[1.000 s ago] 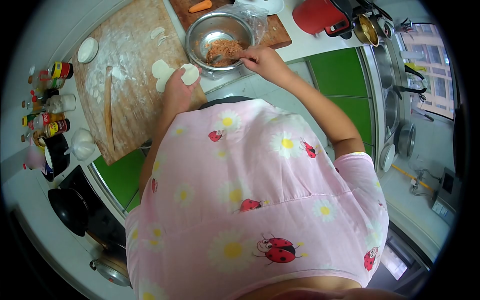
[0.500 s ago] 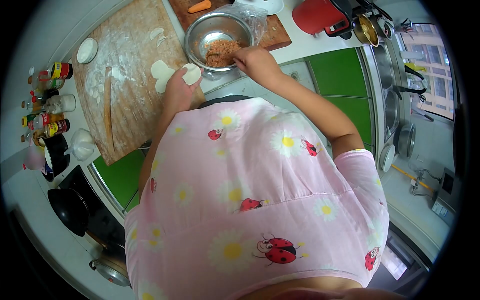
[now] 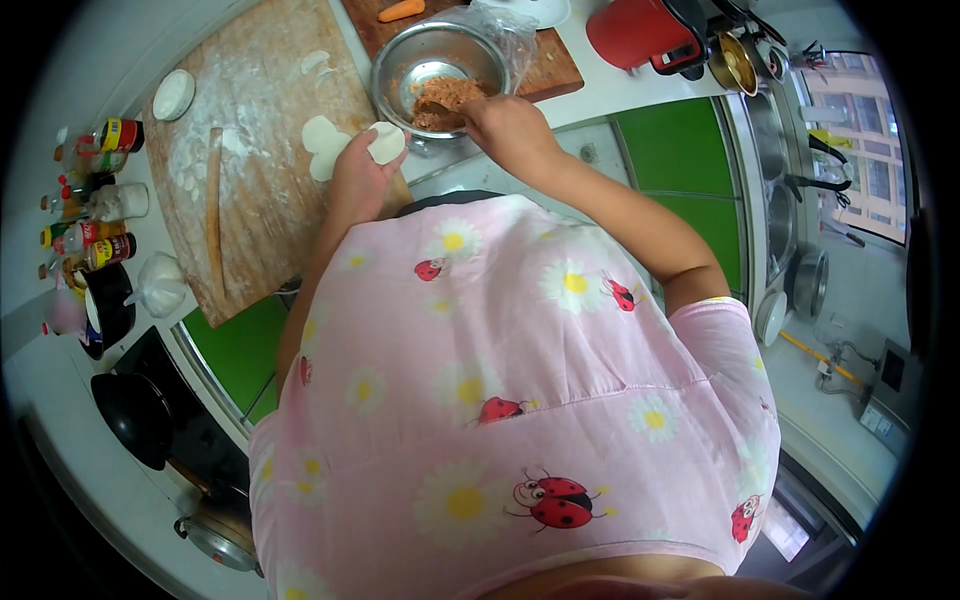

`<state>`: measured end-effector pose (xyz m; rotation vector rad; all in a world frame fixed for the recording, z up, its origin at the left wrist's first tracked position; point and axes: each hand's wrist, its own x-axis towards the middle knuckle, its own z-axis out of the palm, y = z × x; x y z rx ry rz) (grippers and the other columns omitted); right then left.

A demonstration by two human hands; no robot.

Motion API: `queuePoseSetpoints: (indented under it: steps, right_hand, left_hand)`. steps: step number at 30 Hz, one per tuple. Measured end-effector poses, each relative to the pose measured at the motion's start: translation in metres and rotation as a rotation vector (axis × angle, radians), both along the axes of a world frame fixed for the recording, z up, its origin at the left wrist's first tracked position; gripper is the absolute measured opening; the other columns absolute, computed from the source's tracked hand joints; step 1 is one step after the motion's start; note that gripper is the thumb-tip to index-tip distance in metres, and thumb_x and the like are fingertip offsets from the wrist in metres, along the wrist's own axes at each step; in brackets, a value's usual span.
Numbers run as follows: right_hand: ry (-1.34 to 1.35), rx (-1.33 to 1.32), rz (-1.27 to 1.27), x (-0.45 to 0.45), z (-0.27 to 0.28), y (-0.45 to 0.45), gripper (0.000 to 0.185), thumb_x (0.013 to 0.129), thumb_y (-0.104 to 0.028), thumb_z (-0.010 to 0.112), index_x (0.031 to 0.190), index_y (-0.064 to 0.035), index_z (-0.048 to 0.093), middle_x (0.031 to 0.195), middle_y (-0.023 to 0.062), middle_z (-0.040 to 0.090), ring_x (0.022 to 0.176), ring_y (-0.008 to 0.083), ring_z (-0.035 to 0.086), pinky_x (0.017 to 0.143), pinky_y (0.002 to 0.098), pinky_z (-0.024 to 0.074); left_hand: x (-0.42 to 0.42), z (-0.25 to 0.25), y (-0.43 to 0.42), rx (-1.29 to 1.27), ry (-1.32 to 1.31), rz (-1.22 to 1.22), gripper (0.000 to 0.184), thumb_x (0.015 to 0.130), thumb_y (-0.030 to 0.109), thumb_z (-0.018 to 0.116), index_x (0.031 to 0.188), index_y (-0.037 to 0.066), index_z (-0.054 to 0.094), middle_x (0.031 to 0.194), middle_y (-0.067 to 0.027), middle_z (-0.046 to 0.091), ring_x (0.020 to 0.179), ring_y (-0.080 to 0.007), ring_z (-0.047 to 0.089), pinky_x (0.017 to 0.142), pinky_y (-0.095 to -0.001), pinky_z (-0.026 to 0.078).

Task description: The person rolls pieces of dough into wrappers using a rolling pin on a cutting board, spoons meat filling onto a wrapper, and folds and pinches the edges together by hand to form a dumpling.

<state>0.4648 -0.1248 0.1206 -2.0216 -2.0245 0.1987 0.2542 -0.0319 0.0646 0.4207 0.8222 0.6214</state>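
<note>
A round white dumpling wrapper (image 3: 387,144) rests on the fingers of my left hand (image 3: 361,178), at the board's right edge. Beside that hand, more flat wrappers (image 3: 322,140) lie on the floured wooden board (image 3: 285,220). My right hand (image 3: 512,130) grips a spoon (image 3: 440,109), its brownish end in the minced filling (image 3: 452,90). The filling sits in one side of a steel bowl (image 3: 388,62), and my right hand is over the bowl's near rim. Most of the spoon's handle is hidden by my fingers.
A rolling pin (image 3: 214,215) and a small white bowl (image 3: 174,95) are on the board. Behind the steel bowl, a carrot (image 3: 401,11) lies on a dark cutting board (image 3: 560,70). Bottles (image 3: 112,252) line the left side; a red pot (image 3: 640,35) stands right.
My right hand has shifted slightly left, and the spoon now shows more plainly in the filling. The left hand stays almost in place with the wrapper.
</note>
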Motion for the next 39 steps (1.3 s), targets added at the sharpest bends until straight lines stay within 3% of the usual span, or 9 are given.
queuePoseSetpoints:
  steps: [5,8,14,20,23,29,32,36,39]
  right_hand:
    - [0.014,-0.088,0.031,-0.01,-0.01,0.009,0.01,0.083,-0.013,0.063,0.09,-0.0062,0.067,0.078,0.0156,0.067,0.075,0.0363,0.066,0.067,0.0478,0.0521]
    - [0.097,-0.061,0.008,-0.014,-0.004,0.006,0.01,0.079,-0.012,0.06,0.078,-0.0033,0.065,0.077,0.0177,0.068,0.076,0.0369,0.067,0.067,0.048,0.0525]
    - [0.415,-0.045,-0.183,-0.005,0.006,-0.003,0.022,0.087,-0.018,0.059,0.096,-0.0012,0.071,0.081,0.0201,0.069,0.074,0.0353,0.067,0.071,0.0425,0.0529]
    - [1.033,-0.22,-0.419,0.015,-0.008,0.002,0.025,0.093,-0.019,0.059,0.101,-0.0005,0.074,0.077,0.0038,0.068,0.066,0.0126,0.058,0.063,0.0282,0.048]
    - [1.231,-0.285,-0.457,0.022,-0.001,-0.002,0.024,0.095,-0.022,0.06,0.107,-0.0046,0.072,0.063,-0.0083,0.046,0.058,0.0041,0.042,0.055,0.022,0.0382]
    - [1.439,-0.242,-0.432,0.034,0.022,-0.008,0.027,0.096,-0.023,0.061,0.111,-0.0023,0.07,0.064,-0.0084,0.044,0.058,0.0049,0.042,0.057,0.0224,0.0382]
    - [1.388,-0.16,-0.393,0.028,0.034,-0.012,0.027,0.096,-0.023,0.061,0.112,-0.0037,0.07,0.065,-0.0082,0.045,0.059,0.0042,0.041,0.057,0.0219,0.0369]
    - [1.034,0.028,-0.314,0.014,0.041,-0.022,0.024,0.098,-0.019,0.058,0.114,-0.0063,0.07,0.07,-0.0071,0.052,0.065,0.0033,0.041,0.058,0.0224,0.0383]
    - [0.77,0.226,-0.234,0.006,0.039,-0.026,0.022,0.091,-0.009,0.06,0.11,-0.0033,0.07,0.074,0.0041,0.064,0.065,0.0138,0.055,0.063,0.0283,0.0454]
  left_hand:
    - [0.001,-0.001,0.0,0.008,-0.003,-0.015,0.035,0.097,0.015,0.046,0.123,-0.009,0.047,0.122,-0.0207,0.06,0.116,-0.0325,0.059,0.103,-0.0428,0.046]
    - [0.001,-0.006,0.002,-0.01,-0.021,-0.004,0.034,0.098,0.014,0.045,0.123,-0.009,0.047,0.122,-0.0212,0.06,0.116,-0.0333,0.06,0.103,-0.043,0.046]
    - [0.002,-0.006,0.001,0.025,-0.014,-0.014,0.037,0.097,0.015,0.045,0.124,-0.011,0.046,0.123,-0.0206,0.059,0.117,-0.0321,0.059,0.105,-0.0421,0.044]
    - [-0.001,0.003,-0.002,0.019,0.011,0.02,0.038,0.099,0.018,0.042,0.126,-0.009,0.046,0.124,-0.0199,0.059,0.117,-0.0313,0.058,0.105,-0.0411,0.044]
    - [-0.004,0.015,-0.006,0.012,0.043,0.072,0.038,0.101,0.019,0.04,0.126,-0.009,0.046,0.125,-0.0195,0.058,0.118,-0.0313,0.058,0.106,-0.0419,0.043]
    - [0.014,0.034,0.006,0.052,-0.095,0.083,0.034,0.1,0.014,0.044,0.126,-0.006,0.047,0.128,-0.0191,0.058,0.12,-0.0326,0.057,0.105,-0.0467,0.044]
    - [0.033,0.043,0.013,0.004,-0.107,0.145,0.034,0.1,0.014,0.043,0.127,-0.006,0.046,0.129,-0.0186,0.058,0.121,-0.0327,0.056,0.107,-0.0489,0.043]
    - [0.047,0.055,0.013,-0.045,-0.136,0.176,0.034,0.099,0.014,0.044,0.127,-0.005,0.047,0.131,-0.0163,0.056,0.124,-0.0318,0.053,0.109,-0.051,0.04]
    - [0.052,0.056,0.014,-0.082,-0.172,0.185,0.033,0.099,0.015,0.045,0.126,-0.004,0.047,0.131,-0.0159,0.056,0.124,-0.0314,0.053,0.11,-0.0513,0.039]
